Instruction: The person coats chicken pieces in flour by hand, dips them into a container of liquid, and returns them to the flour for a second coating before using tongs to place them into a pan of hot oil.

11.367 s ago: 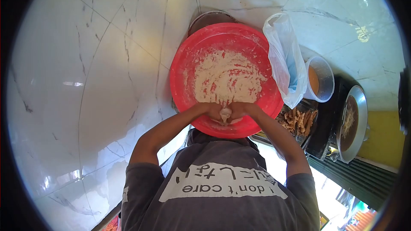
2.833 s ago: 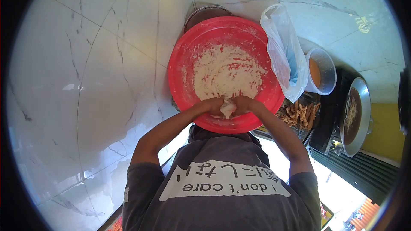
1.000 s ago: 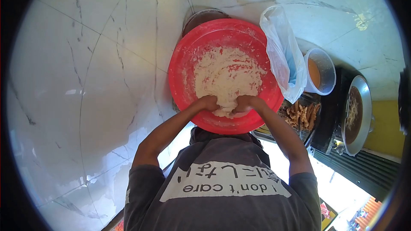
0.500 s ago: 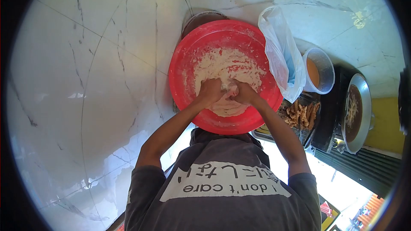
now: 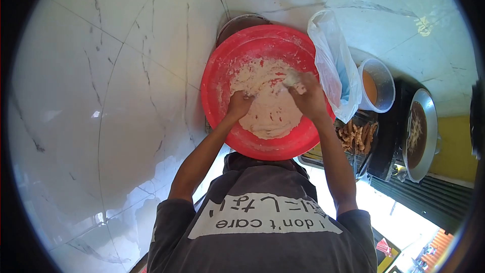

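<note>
A wide red basin (image 5: 214, 71) stands in front of me, with a layer of white flour (image 5: 273, 114) across its bottom. My right hand (image 5: 310, 98) is over the basin's right half, closed on a flour-coated, pale pinkish piece (image 5: 294, 82) whose kind I cannot make out. Down in the flour at the left, my left hand (image 5: 240, 105) has its fingers curled in. Whatever lies in those fingers, if anything, is hidden. The two hands are apart, and red streaks of the basin's floor show through the flour between and below them.
A white plastic bag (image 5: 333, 65) hangs over the basin's right rim. Beside it are a clear tub of orange liquid (image 5: 371, 87), a tray of fried brown pieces (image 5: 357, 136) and a large pan (image 5: 429, 121) of brown oil with pale pieces. Marbled tile walls (image 5: 146, 60) border the left and back.
My hands were together at the middle of the basin. The right hand has moved right and farther away with the floured piece; the left has shifted slightly left.
</note>
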Action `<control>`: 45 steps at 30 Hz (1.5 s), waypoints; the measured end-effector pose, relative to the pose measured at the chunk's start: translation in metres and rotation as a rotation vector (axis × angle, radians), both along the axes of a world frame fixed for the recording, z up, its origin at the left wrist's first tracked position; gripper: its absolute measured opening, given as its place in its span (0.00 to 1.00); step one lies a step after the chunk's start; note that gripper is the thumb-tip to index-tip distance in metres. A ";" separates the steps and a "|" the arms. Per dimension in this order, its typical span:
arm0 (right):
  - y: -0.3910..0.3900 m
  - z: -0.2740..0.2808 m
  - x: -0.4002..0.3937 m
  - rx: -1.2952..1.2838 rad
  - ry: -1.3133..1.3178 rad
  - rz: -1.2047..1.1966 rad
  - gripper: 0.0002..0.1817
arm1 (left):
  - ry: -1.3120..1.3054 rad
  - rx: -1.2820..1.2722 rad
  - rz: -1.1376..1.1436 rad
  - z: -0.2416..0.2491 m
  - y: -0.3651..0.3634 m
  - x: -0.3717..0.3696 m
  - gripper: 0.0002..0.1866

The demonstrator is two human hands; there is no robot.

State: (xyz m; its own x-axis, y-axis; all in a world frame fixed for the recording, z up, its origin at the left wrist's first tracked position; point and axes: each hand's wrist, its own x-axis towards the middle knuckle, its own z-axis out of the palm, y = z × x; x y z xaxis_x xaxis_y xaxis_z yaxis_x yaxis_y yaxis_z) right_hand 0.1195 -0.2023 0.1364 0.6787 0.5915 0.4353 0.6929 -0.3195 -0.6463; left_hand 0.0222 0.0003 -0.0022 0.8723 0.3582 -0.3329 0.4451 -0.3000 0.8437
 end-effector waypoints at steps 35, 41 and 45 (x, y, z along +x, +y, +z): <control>0.022 -0.108 -0.063 -1.064 0.212 0.448 0.22 | -0.122 -0.700 0.292 0.026 0.009 -0.005 0.14; 0.012 -0.117 -0.032 -0.539 0.692 0.171 0.10 | -0.186 -0.513 0.329 0.027 0.014 -0.004 0.12; 0.010 -0.109 -0.009 -0.180 0.654 -0.033 0.10 | -0.244 -0.563 0.466 0.022 0.013 0.005 0.11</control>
